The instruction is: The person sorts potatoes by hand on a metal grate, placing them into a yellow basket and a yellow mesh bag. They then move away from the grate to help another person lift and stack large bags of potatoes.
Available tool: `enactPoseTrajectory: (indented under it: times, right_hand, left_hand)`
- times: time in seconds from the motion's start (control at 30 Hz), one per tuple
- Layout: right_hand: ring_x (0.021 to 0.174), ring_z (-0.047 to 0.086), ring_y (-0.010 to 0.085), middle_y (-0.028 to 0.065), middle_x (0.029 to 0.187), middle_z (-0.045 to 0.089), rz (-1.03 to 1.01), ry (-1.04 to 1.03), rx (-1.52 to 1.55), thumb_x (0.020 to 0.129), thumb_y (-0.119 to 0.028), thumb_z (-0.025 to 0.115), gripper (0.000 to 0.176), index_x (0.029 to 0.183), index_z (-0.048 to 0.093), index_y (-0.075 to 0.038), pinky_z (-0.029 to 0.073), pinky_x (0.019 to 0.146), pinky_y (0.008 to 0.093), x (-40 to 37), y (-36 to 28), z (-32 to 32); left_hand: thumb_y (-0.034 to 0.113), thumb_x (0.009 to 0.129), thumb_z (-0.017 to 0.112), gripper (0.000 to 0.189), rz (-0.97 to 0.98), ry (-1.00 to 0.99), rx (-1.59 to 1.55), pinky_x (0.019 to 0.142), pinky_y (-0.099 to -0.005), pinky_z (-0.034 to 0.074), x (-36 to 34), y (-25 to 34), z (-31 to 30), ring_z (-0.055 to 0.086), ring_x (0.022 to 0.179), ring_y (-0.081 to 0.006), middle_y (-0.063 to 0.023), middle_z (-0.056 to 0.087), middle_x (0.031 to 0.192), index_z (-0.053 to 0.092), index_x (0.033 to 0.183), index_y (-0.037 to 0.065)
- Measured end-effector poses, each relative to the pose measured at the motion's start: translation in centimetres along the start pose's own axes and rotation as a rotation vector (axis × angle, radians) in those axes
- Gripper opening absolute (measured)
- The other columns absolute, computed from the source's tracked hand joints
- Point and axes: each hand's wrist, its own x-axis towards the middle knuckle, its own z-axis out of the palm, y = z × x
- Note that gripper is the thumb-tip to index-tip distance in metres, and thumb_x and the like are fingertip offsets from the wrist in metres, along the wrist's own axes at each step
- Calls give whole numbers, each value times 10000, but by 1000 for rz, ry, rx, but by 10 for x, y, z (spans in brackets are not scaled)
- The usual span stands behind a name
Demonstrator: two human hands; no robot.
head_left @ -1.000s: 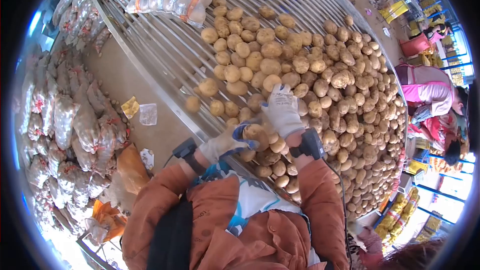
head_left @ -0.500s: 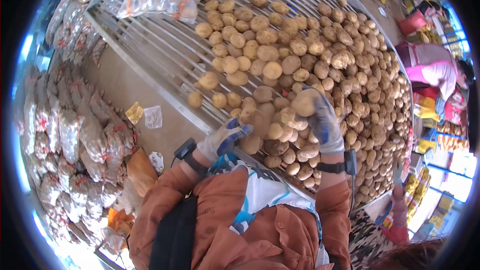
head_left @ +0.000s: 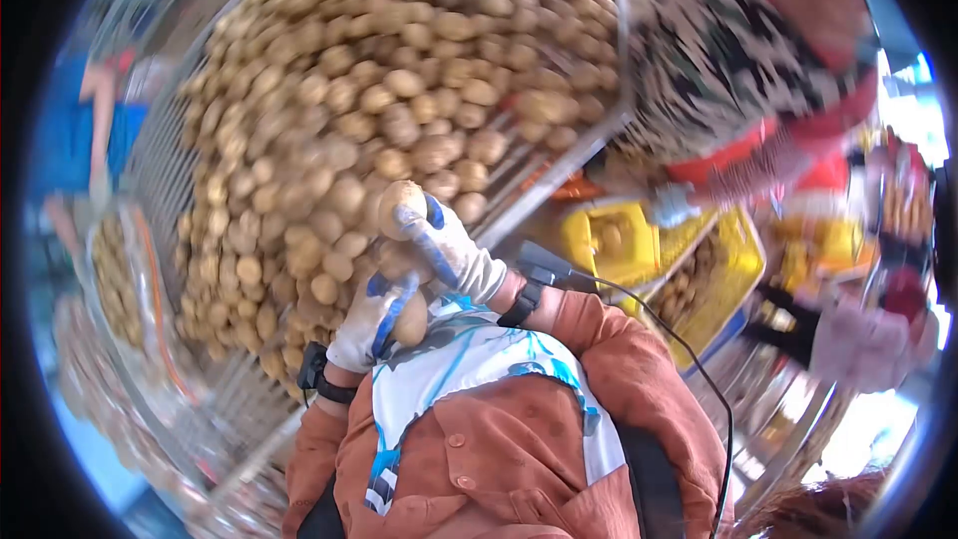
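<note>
Many potatoes [head_left: 399,85] cover a slatted metal table [head_left: 559,165]. My left hand [head_left: 371,324], in a white and blue glove, is closed on a potato [head_left: 409,321] close to my apron. Higher and to the right, my right hand [head_left: 444,240], gloved the same way, holds another potato [head_left: 399,208] in its fingers. One more potato lies between the two hands, partly hidden and blurred.
Yellow crates [head_left: 611,242] stand right of the table, some with potatoes. A person in camouflage clothing [head_left: 728,60] is at the upper right. A clear bag of potatoes [head_left: 120,274] lies at the left. Another person's arm [head_left: 98,120] reaches in there.
The view has swung to the right, bringing the yellow crates and the camouflage-clad person close. My hands have come nearer each other, and my left hand, earlier spread beside potatoes, is now closed on one.
</note>
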Motion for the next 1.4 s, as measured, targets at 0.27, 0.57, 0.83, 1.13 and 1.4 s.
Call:
enactPoseTrajectory:
  times: [0.27,0.57,0.83,1.13,1.4]
  right_hand:
    - [891,619,131,52,1021,649,-140,634,242,887,-391,732,560,1262,546,-18,536,799,296,-117,-30,-131]
    - [842,604,119,24,1028,619,-222,925,339,943,-461,647,497,1203,603,-40,523,760,267,-180,0,-210]
    - [815,654,191,91,998,630,-30,1031,438,944,-297,677,366,1210,594,-59,566,631,306,-229,72,-289]
    - [605,610,184,47,803,681,277,1986,117,891,-189,702,221,1052,671,-41,522,596,303,-518,320,-325]
    - [1039,599,385,222,1048,668,895,1854,-576,872,-256,692,308,1040,643,-2,465,902,474,-570,391,-271]
  left_hand:
    - [218,946,697,341,196,-455,484,820,-270,509,76,-16,118,612,921,-99,-44,656,1011,617,1188,-9]
    - [132,903,725,287,-180,-510,437,792,-264,534,112,-63,221,650,888,-112,-41,693,1002,646,1137,-15]
    - [245,981,618,398,-464,-515,-168,866,-493,581,179,-99,242,673,1018,-365,-183,543,1256,490,1317,71]
    - [153,858,707,240,-52,-626,1100,810,-341,519,157,-202,158,672,865,-252,-138,708,943,676,1056,20]
    - [264,868,667,308,25,-945,1551,874,-432,505,147,-259,235,624,1021,-405,-218,662,1077,651,1084,45]
